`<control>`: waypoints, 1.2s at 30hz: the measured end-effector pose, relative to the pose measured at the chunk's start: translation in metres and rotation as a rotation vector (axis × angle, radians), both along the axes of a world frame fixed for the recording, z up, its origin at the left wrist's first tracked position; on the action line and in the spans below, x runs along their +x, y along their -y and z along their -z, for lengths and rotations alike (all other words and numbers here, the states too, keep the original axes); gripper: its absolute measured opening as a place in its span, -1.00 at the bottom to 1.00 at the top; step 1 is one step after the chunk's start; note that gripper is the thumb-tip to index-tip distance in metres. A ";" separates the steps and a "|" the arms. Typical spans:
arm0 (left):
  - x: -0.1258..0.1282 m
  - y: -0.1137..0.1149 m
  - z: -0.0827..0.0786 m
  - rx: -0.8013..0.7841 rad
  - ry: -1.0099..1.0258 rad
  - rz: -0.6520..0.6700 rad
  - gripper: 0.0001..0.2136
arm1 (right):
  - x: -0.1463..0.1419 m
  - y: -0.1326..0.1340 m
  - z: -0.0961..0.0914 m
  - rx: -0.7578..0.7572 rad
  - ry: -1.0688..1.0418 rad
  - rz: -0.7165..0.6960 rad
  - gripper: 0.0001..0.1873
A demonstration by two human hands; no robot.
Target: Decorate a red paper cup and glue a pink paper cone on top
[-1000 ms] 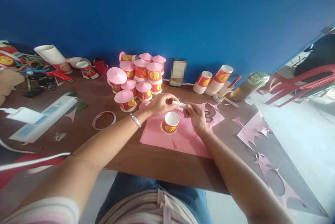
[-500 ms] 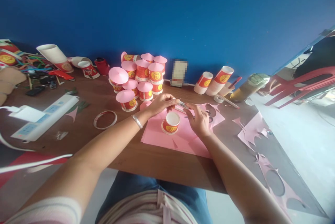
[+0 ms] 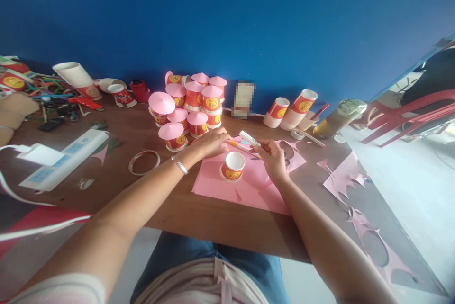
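My right hand [image 3: 272, 155] is closed around a small white tube [image 3: 250, 138] with print on it, tilted with one end up to the left. My left hand [image 3: 215, 142] is low over the table behind the cup, its fingers stretched out; what lies beneath it is mostly hidden. Between my hands and nearer to me, an open red-and-white paper cup [image 3: 235, 171] with a yellow emblem stands on pink paper sheets [image 3: 213, 185]. An orange-and-white pen [image 3: 239, 145] lies just behind it. Scissors handles [image 3: 286, 156] show beside my right hand.
Several red cups with pink cone tops [image 3: 171, 131] stand grouped at back left. Cup stacks [image 3: 276, 112], a tape roll [image 3: 297, 133] and a bottle [image 3: 337, 117] are at back right. A power strip [image 3: 67, 157] and a ring [image 3: 144, 152] lie left; pink offcuts [image 3: 343, 174] lie right.
My hands have come apart. The white tube, earlier between both hands, is now in my right hand alone. My left hand has moved slightly left and down, off the tube.
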State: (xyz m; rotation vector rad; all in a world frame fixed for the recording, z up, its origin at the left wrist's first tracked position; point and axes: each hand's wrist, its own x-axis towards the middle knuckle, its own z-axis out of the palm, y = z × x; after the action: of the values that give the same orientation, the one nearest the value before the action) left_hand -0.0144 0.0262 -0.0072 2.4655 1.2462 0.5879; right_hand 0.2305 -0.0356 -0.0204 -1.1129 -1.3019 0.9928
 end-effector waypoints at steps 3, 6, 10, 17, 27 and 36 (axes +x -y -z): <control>0.001 0.004 -0.003 -0.020 -0.094 -0.026 -0.76 | 0.001 0.000 0.002 -0.018 -0.010 -0.014 -0.51; 0.005 0.005 -0.009 -0.056 0.148 -0.059 -0.79 | 0.002 -0.002 0.004 -0.030 -0.005 -0.016 -0.50; 0.008 0.005 -0.014 -0.363 0.691 -0.020 -0.60 | 0.002 -0.004 0.006 -0.045 0.014 -0.038 -0.50; 0.012 0.007 -0.005 -0.689 1.089 -0.023 -0.56 | -0.001 -0.001 0.005 -0.012 0.085 -0.043 -0.55; 0.011 0.012 -0.011 -0.597 0.982 -0.035 -0.55 | -0.002 -0.001 0.007 0.009 0.120 -0.033 -0.56; 0.019 0.017 -0.002 -0.572 0.968 -0.033 -0.58 | -0.001 0.004 0.010 0.052 0.248 -0.014 -0.62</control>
State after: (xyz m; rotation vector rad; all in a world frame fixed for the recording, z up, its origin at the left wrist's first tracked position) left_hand 0.0047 0.0097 -0.0056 1.3768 0.8594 1.0681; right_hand 0.2294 -0.0394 -0.0302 -1.2163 -1.5262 0.8447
